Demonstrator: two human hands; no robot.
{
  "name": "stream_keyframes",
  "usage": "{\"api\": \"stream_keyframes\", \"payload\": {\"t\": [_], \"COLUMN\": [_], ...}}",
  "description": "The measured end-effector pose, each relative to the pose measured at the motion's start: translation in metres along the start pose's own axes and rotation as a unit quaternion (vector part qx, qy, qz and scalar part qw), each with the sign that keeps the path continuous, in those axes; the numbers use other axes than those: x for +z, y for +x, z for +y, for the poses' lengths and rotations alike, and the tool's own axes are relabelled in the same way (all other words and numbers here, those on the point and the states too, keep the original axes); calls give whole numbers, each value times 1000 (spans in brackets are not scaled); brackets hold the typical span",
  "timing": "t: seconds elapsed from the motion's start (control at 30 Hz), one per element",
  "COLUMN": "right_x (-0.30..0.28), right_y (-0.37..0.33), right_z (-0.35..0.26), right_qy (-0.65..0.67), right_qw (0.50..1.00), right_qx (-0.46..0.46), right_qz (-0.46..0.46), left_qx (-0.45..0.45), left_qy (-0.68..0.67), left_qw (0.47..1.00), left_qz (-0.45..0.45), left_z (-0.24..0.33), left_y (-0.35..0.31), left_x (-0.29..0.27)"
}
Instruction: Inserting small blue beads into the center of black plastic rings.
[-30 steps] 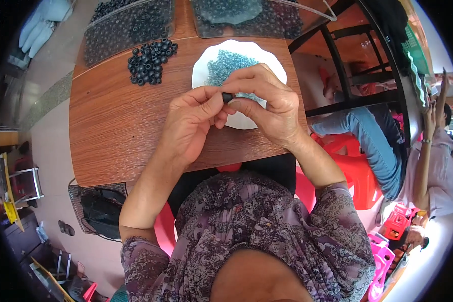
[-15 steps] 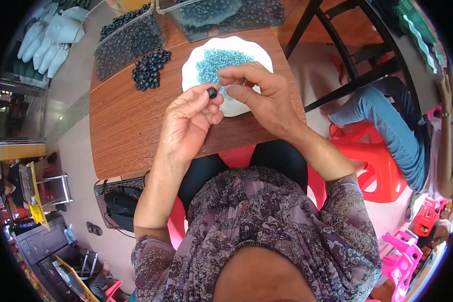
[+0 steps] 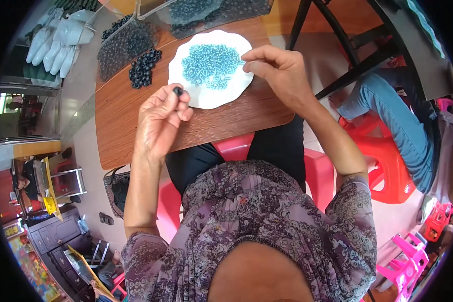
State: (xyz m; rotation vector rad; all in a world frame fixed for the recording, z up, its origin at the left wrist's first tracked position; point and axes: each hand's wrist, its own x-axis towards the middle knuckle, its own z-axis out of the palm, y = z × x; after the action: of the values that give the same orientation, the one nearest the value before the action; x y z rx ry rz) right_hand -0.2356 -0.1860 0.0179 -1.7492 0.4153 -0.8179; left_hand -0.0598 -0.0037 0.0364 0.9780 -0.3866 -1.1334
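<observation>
My left hand (image 3: 156, 123) is closed, pinching a dark round bead (image 3: 177, 91) between thumb and forefinger at the plate's near left edge. Over the plate's right side, my right hand (image 3: 283, 75) has thumb and forefinger drawn together; whatever lies between the tips is too small to make out. The white scalloped plate (image 3: 206, 102) carries a spread of tiny light-blue glass beads (image 3: 211, 63). Left of it, a loose heap of black beads (image 3: 143, 69) lies on the wooden table (image 3: 121, 123).
Clear bins (image 3: 128, 48) of dark beads stand along the table's far edge, another bin (image 3: 206, 25) beside them. To the right are a black metal frame (image 3: 355, 75), a red stool (image 3: 382, 168) and a seated person's jeans-clad leg (image 3: 392, 118). White bags (image 3: 60, 43) lie far left.
My hands have moved apart: the left, with the dark bead, shifted left, and the right went right and away to the plate's far right side. The view has shifted slightly.
</observation>
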Motion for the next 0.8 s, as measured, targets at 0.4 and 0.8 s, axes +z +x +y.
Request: {"api": "stream_keyframes", "payload": {"t": [0.4, 0.8], "right_x": [22, 85], "right_y": [6, 26], "right_z": [10, 19], "right_qy": [-234, -370], "right_qw": [955, 893], "right_qx": [-179, -212], "right_qz": [-38, -145], "left_qx": [3, 23], "left_qy": [3, -72], "left_qw": [999, 997], "left_qz": [39, -15], "left_z": [-4, -27], "left_y": [0, -14], "left_x": [-30, -71]}}
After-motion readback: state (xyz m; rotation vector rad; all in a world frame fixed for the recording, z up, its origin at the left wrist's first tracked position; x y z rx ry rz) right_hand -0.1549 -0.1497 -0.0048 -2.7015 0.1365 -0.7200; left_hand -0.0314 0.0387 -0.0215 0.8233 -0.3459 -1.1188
